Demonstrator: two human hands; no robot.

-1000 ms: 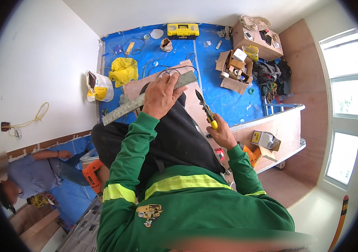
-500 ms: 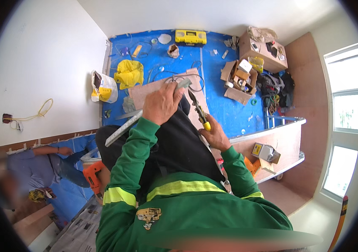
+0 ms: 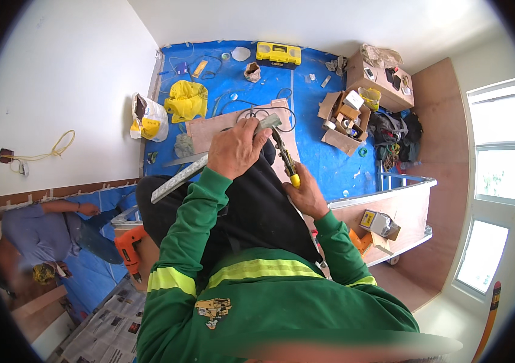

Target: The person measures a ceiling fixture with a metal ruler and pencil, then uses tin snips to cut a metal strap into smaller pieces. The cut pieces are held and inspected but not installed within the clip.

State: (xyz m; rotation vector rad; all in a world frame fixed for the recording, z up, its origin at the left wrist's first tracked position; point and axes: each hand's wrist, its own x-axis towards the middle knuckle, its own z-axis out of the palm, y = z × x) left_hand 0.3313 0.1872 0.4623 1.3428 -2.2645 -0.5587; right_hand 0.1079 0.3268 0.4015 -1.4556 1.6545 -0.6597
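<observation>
My left hand [image 3: 235,150] is closed around a long, light grey metal angle strip [image 3: 179,178], which slants across my lap from lower left to upper right. The strip's far end shows just beyond my fingers. My right hand [image 3: 309,195] grips a pair of tin snips [image 3: 283,151] by the yellow handles. Their dark jaws reach up to the strip's far end, close to my left fingertips. Whether the blades are around the metal, I cannot tell.
Below my left arm lies an orange drill [image 3: 129,249]. Another person [image 3: 45,236] is low at the left. A plywood platform [image 3: 405,212] at the right carries a small box [image 3: 381,222]. Further off are a cardboard box [image 3: 342,143] of supplies and a yellow toolbox [image 3: 278,53].
The tin snips have moved a little up and left, so their jaws now meet the strip's end. My left hand holds the strip much as before. The view has shifted slightly.
</observation>
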